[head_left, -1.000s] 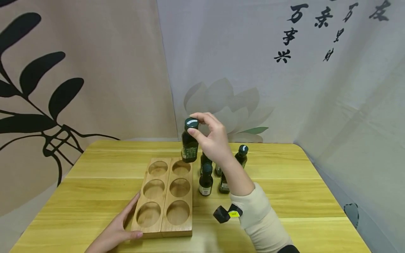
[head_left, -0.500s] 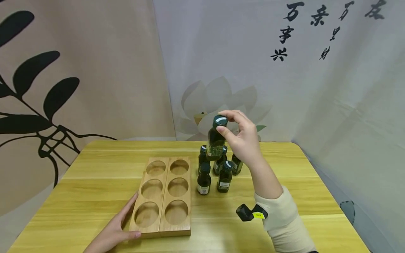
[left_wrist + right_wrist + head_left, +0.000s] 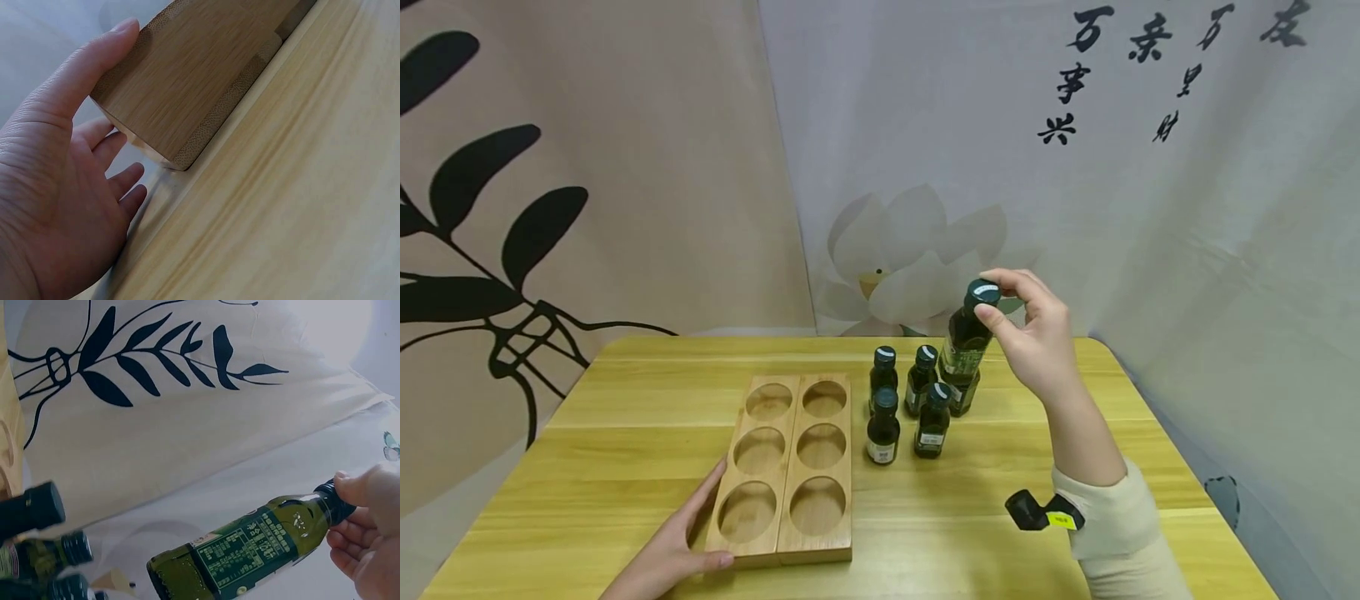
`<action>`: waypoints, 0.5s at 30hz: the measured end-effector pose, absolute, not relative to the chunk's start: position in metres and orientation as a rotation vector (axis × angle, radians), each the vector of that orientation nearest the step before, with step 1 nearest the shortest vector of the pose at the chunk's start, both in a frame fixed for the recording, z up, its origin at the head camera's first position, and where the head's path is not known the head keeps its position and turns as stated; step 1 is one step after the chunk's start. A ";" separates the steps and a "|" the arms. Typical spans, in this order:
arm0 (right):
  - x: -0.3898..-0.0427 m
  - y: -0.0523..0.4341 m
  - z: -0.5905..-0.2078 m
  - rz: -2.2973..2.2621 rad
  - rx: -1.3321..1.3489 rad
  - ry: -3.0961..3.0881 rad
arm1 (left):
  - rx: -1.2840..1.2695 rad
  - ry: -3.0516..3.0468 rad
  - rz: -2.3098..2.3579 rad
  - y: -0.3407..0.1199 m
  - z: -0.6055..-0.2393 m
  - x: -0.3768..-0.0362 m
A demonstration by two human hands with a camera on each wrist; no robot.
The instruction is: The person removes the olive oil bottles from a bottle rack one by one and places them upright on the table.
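Note:
My right hand [image 3: 992, 302] pinches the black cap of a dark green glass bottle [image 3: 961, 350] and holds it in the air, just above the right end of a cluster of similar bottles [image 3: 882, 425] standing on the yellow wooden table [image 3: 625, 392]. In the right wrist view the held bottle [image 3: 250, 550] hangs tilted from my fingers [image 3: 359, 528], with other capped bottles [image 3: 37, 506] lower left. A wooden tray [image 3: 786, 500] with six round empty holes lies left of the cluster. My left hand [image 3: 688, 533] rests flat against the tray's [image 3: 187, 81] near left corner, thumb [image 3: 94, 69] along its front face.
Printed cloth backdrops hang close behind and to the right of the table. The table's right edge runs close to my right forearm. A small black device with a yellow tag [image 3: 1037, 512] is strapped at my right wrist.
My right hand has carried the bottle to the right, from above the tray's far end to above the right side of the bottle cluster. The left hand and tray have not moved.

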State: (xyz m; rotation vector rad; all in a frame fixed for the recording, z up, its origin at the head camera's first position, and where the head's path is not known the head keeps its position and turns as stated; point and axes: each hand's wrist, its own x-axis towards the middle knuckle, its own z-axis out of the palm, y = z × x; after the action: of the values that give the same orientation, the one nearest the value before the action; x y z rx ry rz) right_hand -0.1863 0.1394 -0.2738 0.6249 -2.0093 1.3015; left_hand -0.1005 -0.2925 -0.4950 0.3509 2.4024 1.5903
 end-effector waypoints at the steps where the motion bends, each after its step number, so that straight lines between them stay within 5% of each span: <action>1: -0.186 0.142 -0.275 1.295 0.619 -2.014 | 0.345 2.403 1.586 -0.292 -0.495 -0.100; 15: -0.180 0.165 -0.302 1.264 0.531 -2.063 | 0.339 2.426 1.542 -0.293 -0.494 -0.100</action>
State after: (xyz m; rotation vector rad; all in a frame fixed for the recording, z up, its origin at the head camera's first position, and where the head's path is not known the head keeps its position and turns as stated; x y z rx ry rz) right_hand -0.1803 0.1654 -0.3018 0.5306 -2.0633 1.2637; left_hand -0.1003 -0.2925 -0.4941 0.3387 2.4263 1.5416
